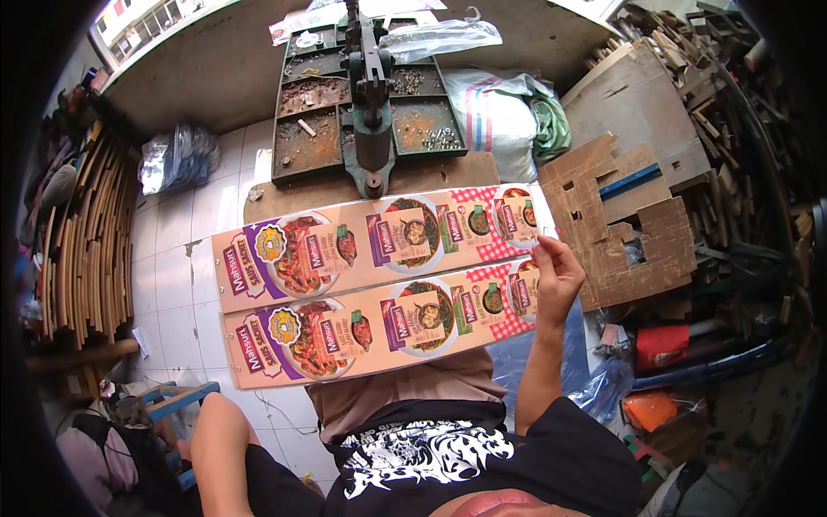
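Upper strip [353, 250]: lies flat just in front of the press [373, 142], partly over the tabletop [293, 200].
Lower strip [379, 332]: right alongside, nearer the body; whether the two are joined cannot be told.
Right hand [558, 269]: thumb and fingers pinch the right end of the upper strip.
Left hand: out of sight, state unknown; only the left arm [222, 448] shows.
Left ends: small round marks on both strips, seemingly finished holes or eyelets.
Right ends: partly hidden by fingers; whether anything is left there cannot be judged.
Tray [320, 151]: around the press, holding small metal bits [441, 138].
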A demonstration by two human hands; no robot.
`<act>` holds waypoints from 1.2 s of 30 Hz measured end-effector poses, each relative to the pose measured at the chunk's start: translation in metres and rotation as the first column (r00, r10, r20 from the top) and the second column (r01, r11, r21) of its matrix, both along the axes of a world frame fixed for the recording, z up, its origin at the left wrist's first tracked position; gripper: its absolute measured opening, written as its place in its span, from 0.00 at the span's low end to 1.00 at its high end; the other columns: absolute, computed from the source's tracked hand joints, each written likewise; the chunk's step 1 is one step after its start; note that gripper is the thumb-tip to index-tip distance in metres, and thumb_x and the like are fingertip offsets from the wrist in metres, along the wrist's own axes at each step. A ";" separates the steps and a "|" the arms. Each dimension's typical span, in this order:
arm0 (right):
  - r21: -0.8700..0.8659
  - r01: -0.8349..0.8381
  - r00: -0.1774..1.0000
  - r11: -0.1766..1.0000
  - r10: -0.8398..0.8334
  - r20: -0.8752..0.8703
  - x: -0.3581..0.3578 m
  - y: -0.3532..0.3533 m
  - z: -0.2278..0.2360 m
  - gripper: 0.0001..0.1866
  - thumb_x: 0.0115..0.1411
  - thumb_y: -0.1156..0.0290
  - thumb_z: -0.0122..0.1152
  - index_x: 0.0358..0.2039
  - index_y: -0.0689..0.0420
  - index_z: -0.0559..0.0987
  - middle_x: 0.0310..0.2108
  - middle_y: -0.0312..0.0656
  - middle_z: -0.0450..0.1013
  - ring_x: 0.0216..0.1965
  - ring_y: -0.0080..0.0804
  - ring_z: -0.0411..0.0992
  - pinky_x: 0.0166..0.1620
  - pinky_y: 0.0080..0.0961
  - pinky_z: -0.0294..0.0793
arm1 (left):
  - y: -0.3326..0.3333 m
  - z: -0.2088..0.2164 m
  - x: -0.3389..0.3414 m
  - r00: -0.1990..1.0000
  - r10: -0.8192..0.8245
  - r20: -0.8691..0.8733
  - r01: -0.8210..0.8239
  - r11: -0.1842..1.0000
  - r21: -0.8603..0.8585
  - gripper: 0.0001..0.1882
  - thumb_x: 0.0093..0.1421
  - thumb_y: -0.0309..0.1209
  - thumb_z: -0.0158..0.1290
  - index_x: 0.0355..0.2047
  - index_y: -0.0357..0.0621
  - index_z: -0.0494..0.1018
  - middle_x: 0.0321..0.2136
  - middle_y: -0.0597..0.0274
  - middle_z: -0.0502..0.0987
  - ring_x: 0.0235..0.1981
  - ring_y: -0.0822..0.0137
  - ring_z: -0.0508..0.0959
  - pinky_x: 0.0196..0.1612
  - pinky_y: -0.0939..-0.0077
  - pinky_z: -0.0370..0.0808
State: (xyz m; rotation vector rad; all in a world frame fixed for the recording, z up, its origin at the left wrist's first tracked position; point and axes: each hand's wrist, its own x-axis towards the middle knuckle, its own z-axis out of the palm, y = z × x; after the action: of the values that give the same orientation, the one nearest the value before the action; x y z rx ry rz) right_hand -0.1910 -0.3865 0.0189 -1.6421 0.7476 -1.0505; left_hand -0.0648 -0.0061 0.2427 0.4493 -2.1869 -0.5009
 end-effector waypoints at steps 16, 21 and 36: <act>-0.277 0.086 0.834 0.957 -0.221 -0.505 -0.001 -0.069 -0.038 0.24 0.57 0.69 0.66 0.52 0.65 0.76 0.44 0.52 0.77 0.45 0.41 0.77 0.49 0.35 0.75 | 0.022 -0.219 0.154 -0.507 0.684 0.525 -0.704 -0.680 0.207 0.32 0.66 0.45 0.51 0.62 0.34 0.62 0.57 0.42 0.69 0.57 0.50 0.71 0.56 0.61 0.69; -0.009 0.035 0.890 0.999 -0.036 -0.454 -0.005 -0.095 -0.062 0.26 0.57 0.70 0.68 0.55 0.66 0.74 0.44 0.51 0.77 0.41 0.36 0.79 0.42 0.26 0.78 | 0.012 -0.232 0.155 -0.416 0.776 0.474 -0.532 -0.630 0.566 0.29 0.66 0.46 0.49 0.59 0.36 0.64 0.39 0.44 0.79 0.39 0.56 0.81 0.44 0.66 0.76; 0.292 0.001 0.983 0.957 0.053 -0.177 -0.007 -0.102 -0.070 0.28 0.53 0.79 0.68 0.55 0.66 0.74 0.42 0.41 0.72 0.35 0.23 0.73 0.38 0.18 0.75 | 0.015 -0.239 0.162 -0.410 0.765 0.497 -0.511 -0.643 0.570 0.24 0.65 0.43 0.52 0.52 0.35 0.69 0.33 0.47 0.82 0.32 0.62 0.83 0.36 0.70 0.78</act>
State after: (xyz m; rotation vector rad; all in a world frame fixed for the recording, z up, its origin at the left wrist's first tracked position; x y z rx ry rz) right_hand -0.1977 -0.4889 -0.0508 -1.5004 0.9520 -0.7355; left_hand 0.0969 0.0086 0.0037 2.2983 -0.1143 -0.2470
